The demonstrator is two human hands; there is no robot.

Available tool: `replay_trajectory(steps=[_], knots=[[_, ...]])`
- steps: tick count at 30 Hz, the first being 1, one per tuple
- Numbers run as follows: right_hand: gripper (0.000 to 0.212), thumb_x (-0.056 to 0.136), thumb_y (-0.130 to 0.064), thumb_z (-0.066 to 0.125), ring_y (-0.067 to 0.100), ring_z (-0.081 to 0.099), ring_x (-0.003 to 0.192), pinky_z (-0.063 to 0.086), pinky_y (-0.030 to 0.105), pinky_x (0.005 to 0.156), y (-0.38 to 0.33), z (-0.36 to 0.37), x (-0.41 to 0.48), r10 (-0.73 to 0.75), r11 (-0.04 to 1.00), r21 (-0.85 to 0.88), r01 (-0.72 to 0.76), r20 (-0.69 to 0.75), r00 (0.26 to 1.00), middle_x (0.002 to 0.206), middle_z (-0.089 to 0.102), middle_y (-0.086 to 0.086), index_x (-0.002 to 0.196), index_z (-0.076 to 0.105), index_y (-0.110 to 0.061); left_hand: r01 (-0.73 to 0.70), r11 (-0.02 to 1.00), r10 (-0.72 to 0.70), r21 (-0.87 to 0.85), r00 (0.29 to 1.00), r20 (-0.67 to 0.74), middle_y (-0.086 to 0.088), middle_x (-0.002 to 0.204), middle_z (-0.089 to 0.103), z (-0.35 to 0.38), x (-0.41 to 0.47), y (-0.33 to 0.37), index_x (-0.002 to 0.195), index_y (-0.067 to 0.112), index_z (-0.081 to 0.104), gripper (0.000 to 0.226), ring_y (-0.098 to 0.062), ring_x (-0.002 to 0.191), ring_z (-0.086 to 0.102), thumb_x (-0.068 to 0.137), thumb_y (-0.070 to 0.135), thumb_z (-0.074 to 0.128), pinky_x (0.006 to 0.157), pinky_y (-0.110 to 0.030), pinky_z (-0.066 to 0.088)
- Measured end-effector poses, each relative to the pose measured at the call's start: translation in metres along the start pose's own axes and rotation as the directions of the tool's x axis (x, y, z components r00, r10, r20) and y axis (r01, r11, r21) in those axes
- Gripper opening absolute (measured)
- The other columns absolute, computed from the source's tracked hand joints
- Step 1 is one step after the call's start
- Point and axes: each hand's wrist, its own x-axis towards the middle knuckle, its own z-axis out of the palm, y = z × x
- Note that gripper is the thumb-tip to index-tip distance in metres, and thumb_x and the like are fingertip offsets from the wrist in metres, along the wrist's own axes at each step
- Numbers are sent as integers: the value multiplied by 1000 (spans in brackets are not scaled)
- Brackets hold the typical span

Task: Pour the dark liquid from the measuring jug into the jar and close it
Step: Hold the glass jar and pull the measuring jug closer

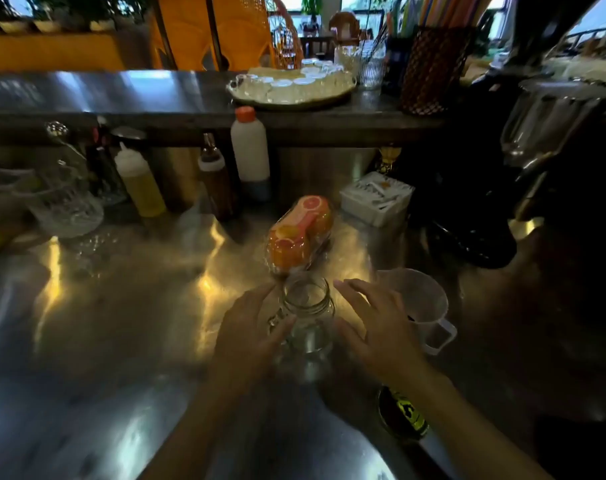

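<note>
One clear glass jar stands upright and open-mouthed on the steel desk, a little below the middle of the view, with no lid on it and nothing dark visible inside. Two bare hands flank it. The left hand is at the jar's 9 o'clock, its fingers spread and loosely curved, the thumb touching or just beside the glass; whether it truly grips the jar cannot be told. The right hand is at the jar's 3 o'clock, fingers spread and released, holding nothing and just apart from the glass.

One translucent plastic measuring jug sits at 3 o'clock from the jar, just beyond the right hand, handle toward the camera; a little dark liquid shows low inside it. At 5 o'clock from the jar, under the right forearm, lies one dark round lid with a yellow-and-black mark that is too blurred to read.

At 12 o'clock from the jar lies one clear pack printed with citrus slices. Behind it stand four bottles: one yellow squeeze bottle, one brown bottle, one dark bottle and one white bottle with an orange cap. One white box sits at 1 o'clock; its print is illegible. One tray of small glasses rests on the raised shelf behind.
</note>
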Motion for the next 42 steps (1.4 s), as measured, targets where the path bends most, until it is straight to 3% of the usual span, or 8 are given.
replay_trajectory(steps=[5,11,15,20,24,27,34,42], knots=[[38,84,-26,51,22,52,104,32,35,85,-1,10,3,-19,998,-62,22,52,998,115,61,12,120,55,-14,6,997,-4,-79,999,32,30,114,47,9,5,-6,117,47,40,52,21,104,44,68,60,55,87,0,28],[31,83,-22,56,23,55,103,29,32,84,0,12,5,-14,997,-69,18,60,998,113,62,10,113,59,-16,88,978,-85,-188,996,28,28,106,54,24,9,-4,114,46,48,50,3,102,57,69,47,69,82,-17,44],[26,83,-22,55,21,55,99,30,31,83,4,7,3,-4,998,-60,5,19,1000,107,64,10,106,62,-13,70,973,-60,-220,997,56,29,106,56,32,11,-1,105,52,49,46,12,99,56,69,39,74,82,-9,45],[25,84,-24,50,20,57,92,33,32,82,14,-6,-9,29,997,-71,-32,-42,999,99,66,9,98,66,-11,69,962,-33,-266,990,137,5,118,61,50,12,5,122,28,52,56,-13,110,60,72,33,76,92,-29,49],[27,83,-26,49,12,47,96,36,35,81,17,-16,-17,50,995,-84,-56,-72,996,100,66,9,98,67,-11,42,960,4,-276,986,164,13,118,59,59,12,12,112,50,48,50,2,108,56,68,42,73,86,-10,45],[27,84,-26,49,14,50,95,34,34,82,17,-20,-20,66,993,-96,-71,-56,996,101,66,9,99,67,-11,33,963,13,-268,986,168,20,116,56,62,12,13,108,60,45,51,5,108,55,67,45,72,86,-13,45],[26,85,-25,51,15,52,97,32,34,85,19,-26,-22,101,993,-62,-102,-18,995,104,65,6,104,64,-14,36,950,18,-311,985,170,41,103,57,62,13,12,105,51,50,44,20,98,53,70,41,76,74,1,42],[25,82,-22,52,16,52,96,30,31,79,56,-47,-47,250,950,-128,-285,-235,939,99,67,10,98,66,-9,32,937,29,-347,986,167,22,102,57,57,12,23,98,45,53,42,22,91,54,60,40,70,70,-1,42]])
